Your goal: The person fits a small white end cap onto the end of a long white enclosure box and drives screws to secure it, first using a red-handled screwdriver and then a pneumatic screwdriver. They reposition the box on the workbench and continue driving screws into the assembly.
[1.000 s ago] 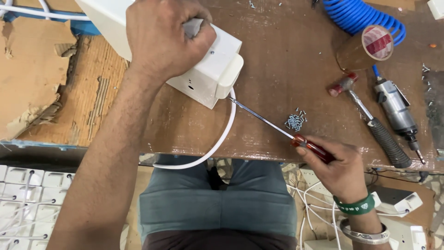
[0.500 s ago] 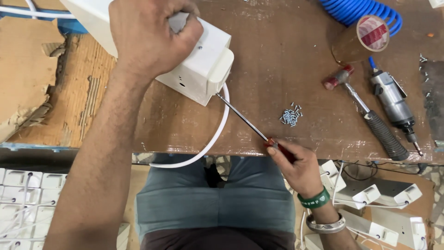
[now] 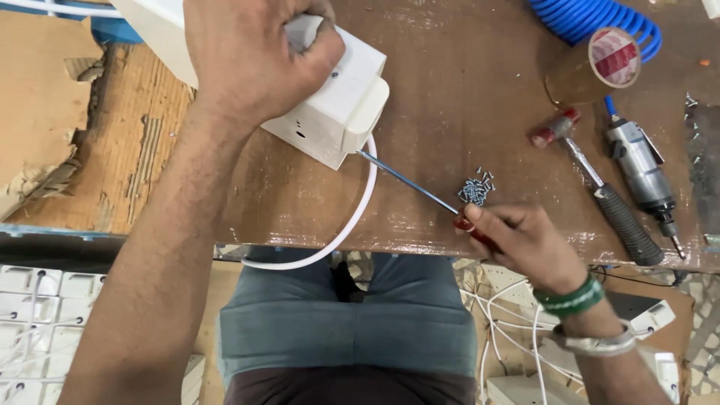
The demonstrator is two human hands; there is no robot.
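Barely shifted, left hand (image 3: 251, 64) fingers grip one white box (image 3: 337, 101); right hand (image 3: 525, 240) fingers hold one screwdriver (image 3: 420, 191).

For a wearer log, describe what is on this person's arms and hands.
Both forearms are bare, with no sleeves and no gloves. The left hand and its wrist carry nothing visible. The right hand has a green band with a pale stripe at the wrist, and a silvery metal bracelet just behind it.

The left hand (image 3: 251, 64) clamps a white plastic housing (image 3: 334, 105) on the tabletop (image 3: 465, 90); the right hand (image 3: 525, 240) drives a red-handled screwdriver (image 3: 420, 191) into its lower edge.
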